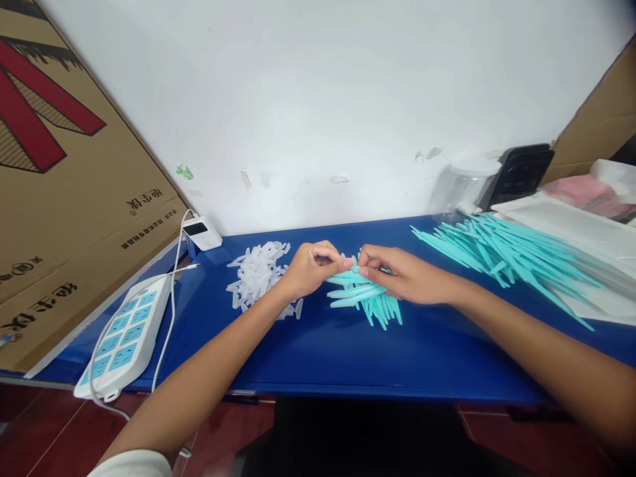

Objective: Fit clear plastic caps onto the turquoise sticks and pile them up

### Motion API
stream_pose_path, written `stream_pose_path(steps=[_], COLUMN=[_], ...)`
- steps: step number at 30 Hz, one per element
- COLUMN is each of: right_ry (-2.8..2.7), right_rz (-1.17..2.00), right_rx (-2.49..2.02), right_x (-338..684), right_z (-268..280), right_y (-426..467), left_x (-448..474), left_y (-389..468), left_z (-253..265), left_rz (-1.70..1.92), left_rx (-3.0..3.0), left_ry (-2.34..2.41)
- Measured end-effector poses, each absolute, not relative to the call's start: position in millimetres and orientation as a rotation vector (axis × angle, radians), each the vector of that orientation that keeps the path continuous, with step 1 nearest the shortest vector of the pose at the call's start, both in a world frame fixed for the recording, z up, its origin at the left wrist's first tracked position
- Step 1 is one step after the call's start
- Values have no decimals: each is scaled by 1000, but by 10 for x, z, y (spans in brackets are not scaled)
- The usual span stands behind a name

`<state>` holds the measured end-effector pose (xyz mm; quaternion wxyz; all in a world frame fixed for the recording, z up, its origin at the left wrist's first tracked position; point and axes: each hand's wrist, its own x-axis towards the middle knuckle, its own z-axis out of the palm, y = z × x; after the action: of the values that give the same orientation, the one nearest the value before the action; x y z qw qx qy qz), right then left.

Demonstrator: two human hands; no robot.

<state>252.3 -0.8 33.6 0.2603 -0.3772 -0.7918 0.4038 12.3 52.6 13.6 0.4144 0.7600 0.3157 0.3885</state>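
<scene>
My left hand (pixel 318 266) and my right hand (pixel 405 273) meet fingertip to fingertip in the middle, both in a pinch. A short bit of a turquoise stick (pixel 354 268) shows between them, at the tips of my right fingers. Whatever my left thumb and finger pinch is too small and covered to make out. Under both hands lies a small pile of slim, tapered turquoise sticks (pixel 382 308), partly hidden by my right hand. Just left of my left hand is a heap of small translucent, cap-like pieces (pixel 258 275).
A larger pile of turquoise sticks (pixel 497 248) spreads at right, partly over a white tray (pixel 606 245). Behind it stand a clear jar (pixel 470 182) and a black object (pixel 521 173). At left are a power strip (pixel 132 334), a white device (pixel 203 232) and a cardboard box (pixel 94 218).
</scene>
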Motion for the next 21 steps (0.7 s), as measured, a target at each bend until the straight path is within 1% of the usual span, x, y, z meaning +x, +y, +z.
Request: stream_pose_path(steps=[5, 11, 18, 21], right_ry=[-2064, -2023, -1834, -1785], right_rz=[1210, 1250, 1175, 1119], right_rx=[-1081, -1103, -1223, -1246], right_x=[2509, 2520, 2598, 2598], right_z=[322, 313, 360, 336], right_y=[-37, -44, 71, 105], left_x=[121, 164, 179, 188], left_y=[500, 451, 557, 559], left_z=[176, 189, 152, 83], left_rz=[963, 898, 979, 1021], left_rx=[1910, 1831, 1480, 1500], left_ry=[802, 797, 879, 820])
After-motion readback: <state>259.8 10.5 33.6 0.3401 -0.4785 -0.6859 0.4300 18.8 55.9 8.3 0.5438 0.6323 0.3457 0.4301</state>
